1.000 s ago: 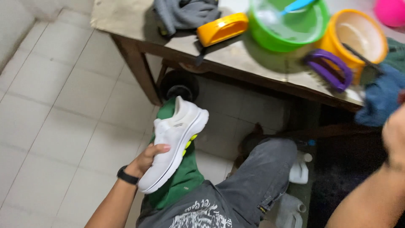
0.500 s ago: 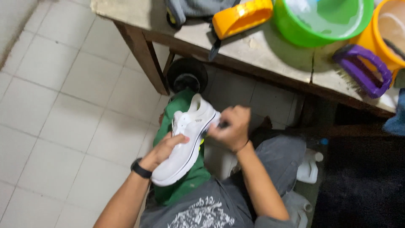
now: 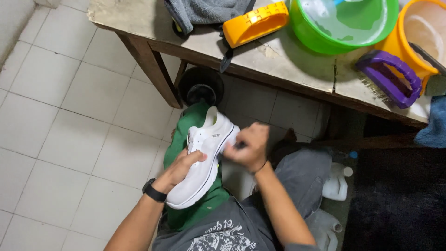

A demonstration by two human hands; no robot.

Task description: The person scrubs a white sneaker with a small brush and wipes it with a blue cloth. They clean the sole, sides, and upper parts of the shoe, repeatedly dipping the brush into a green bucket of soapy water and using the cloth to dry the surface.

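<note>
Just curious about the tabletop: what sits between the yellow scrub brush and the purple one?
In the head view, a green basin holding water stands on the table between the yellow brush and the purple brush.

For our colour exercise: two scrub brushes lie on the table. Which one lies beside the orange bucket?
The purple brush: it lies at the table's right end against the orange bucket. The orange brush lies left of the green basin.

worn table (image 3: 288, 74), green basin (image 3: 325, 44), purple brush (image 3: 390, 79)
</note>
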